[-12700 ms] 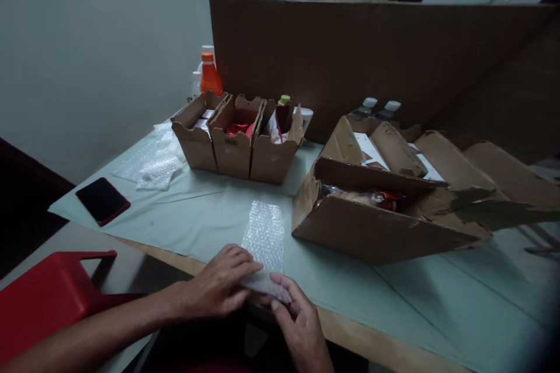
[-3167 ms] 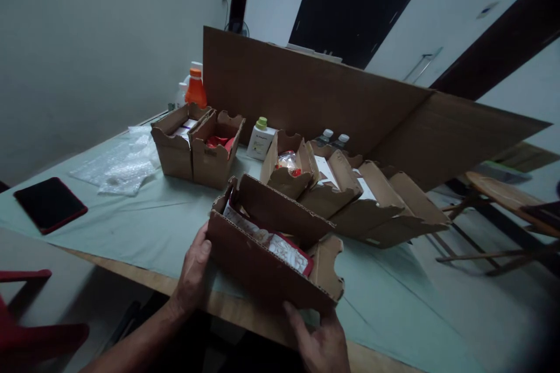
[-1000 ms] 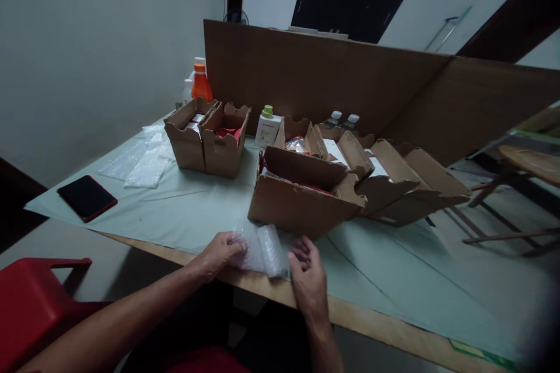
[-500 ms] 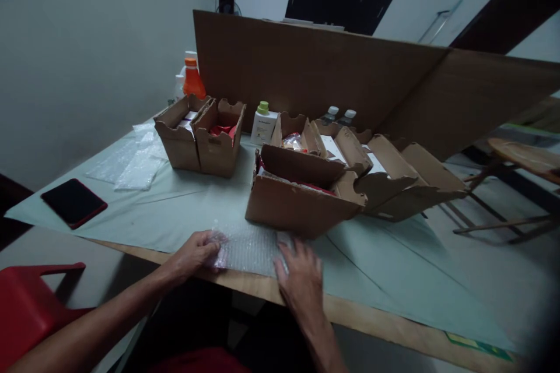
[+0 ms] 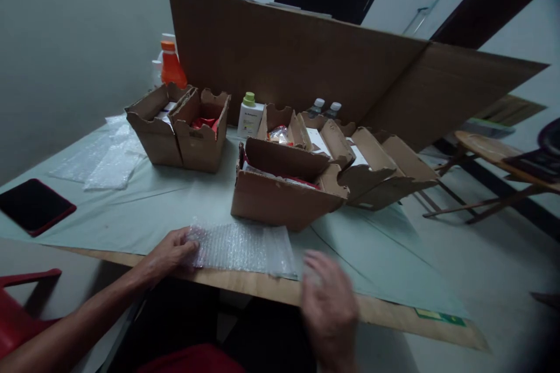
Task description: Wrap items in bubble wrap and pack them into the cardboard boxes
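Clear bubble wrap sheet (image 5: 245, 247) now lies spread flat along the near edge of the pale green cloth-covered table (image 5: 144, 210); a second ago it was a loose roll between both hands. The left hand (image 5: 168, 252) pins its left end, fingers pressed down on the film rather than closed around it. The right hand (image 5: 328, 303) has let go and drawn back off the sheet toward the body, fingers loosely open and holding nothing, so the unrolling looks finished and the wrap is laid out ready for use.

Just beyond the sheet stands the open brown cardboard box (image 5: 284, 192), something red and white showing inside. The right hand is smeared by motion, so its finger positions are unclear. Box contents are mostly hidden by the flaps, and the red chair (image 5: 21, 309) is cut off at the left.
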Available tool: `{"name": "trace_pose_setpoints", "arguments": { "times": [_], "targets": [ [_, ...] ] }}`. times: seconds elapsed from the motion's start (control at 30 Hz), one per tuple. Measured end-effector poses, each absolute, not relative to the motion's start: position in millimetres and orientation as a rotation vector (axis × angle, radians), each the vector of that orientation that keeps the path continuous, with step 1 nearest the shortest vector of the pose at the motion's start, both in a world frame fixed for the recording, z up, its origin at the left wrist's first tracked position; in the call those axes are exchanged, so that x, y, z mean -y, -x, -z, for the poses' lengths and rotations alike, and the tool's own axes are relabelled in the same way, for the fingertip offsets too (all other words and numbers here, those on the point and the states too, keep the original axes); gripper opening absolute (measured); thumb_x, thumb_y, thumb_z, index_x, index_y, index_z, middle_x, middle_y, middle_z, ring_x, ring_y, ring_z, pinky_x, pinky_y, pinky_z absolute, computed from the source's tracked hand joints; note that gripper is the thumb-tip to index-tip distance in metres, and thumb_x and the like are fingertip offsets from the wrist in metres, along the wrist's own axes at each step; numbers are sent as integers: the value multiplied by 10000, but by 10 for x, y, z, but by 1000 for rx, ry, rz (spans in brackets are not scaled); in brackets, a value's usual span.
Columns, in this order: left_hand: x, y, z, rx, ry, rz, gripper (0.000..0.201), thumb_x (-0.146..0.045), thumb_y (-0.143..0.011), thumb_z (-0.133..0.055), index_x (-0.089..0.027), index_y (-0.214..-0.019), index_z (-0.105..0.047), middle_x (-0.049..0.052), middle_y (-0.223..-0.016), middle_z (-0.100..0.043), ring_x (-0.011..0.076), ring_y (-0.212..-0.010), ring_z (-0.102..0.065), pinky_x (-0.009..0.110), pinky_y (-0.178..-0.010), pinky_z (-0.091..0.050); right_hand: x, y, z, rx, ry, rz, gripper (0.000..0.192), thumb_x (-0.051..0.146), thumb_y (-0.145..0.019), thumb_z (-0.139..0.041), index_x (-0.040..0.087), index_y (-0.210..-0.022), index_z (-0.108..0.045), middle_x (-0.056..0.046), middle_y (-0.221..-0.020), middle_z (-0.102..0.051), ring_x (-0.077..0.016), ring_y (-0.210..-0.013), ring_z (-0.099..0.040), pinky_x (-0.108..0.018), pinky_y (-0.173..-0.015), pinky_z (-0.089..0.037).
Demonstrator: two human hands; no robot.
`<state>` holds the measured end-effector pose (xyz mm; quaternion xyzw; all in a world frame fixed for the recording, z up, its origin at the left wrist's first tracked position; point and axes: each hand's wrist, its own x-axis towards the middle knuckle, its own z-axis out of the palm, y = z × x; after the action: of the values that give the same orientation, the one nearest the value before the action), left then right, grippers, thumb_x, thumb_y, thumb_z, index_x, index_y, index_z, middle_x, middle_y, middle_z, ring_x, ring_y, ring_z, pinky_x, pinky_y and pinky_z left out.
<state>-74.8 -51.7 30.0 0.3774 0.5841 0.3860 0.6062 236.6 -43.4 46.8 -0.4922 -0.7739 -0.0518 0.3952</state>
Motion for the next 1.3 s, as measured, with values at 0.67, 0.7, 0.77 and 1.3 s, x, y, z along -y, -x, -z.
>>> {"name": "trace_pose_setpoints", "arguments": {
  "times": [0.67, 0.7, 0.77, 1.3],
  "targets": [
    [432, 888, -270, -1586, -1104, -726, 549, -529, -674, -693, -177, -1088, -619, -19, -619, -612, 192, -522, -622, 251, -459, -422, 88, -3290, -17, 2116, 1899, 270, 369, 276, -958, -403, 148, -1148, -691, -191, -1364, -594, -326, -1202, -582, -488, -929, -472],
    [418, 945, -299, -1703, -1220, -719, 561, -548, -686, -691, -187, -1111, -630, -8, -632, -638, 197, -542, -616, 263, -495, -426, 56, -3297, -13, 2066, 1861, 191, 374, 310, -948, -414, 151, -1150, -687, -185, -1370, -593, -323, -1208, -582, -492, -940, -477],
    [350, 1009, -373, -1926, -1442, -735, 569, -567, -721, -677, -212, -1165, -643, 26, -744, -707, 215, -629, -632, 287, -581, -442, -58, -3241, -38, 1981, 1748, -21, 413, 400, -924, -456, 166, -1198, -659, -165, -1368, -601, -307, -1229, -578, -487, -988, -473],
    [-584, 229, -240, -1489, -1620, -1131, 681, -329, -839, -630, -192, -1468, -408, 142, -1369, -590, 315, -1269, -549, 422, -1061, -431, -867, -2720, -396, 1760, 1541, -818, 549, 541, -814, -560, 143, -1188, -615, -138, -1104, -729, -293, -999, -687, -383, -836, -526]
  ]
}}
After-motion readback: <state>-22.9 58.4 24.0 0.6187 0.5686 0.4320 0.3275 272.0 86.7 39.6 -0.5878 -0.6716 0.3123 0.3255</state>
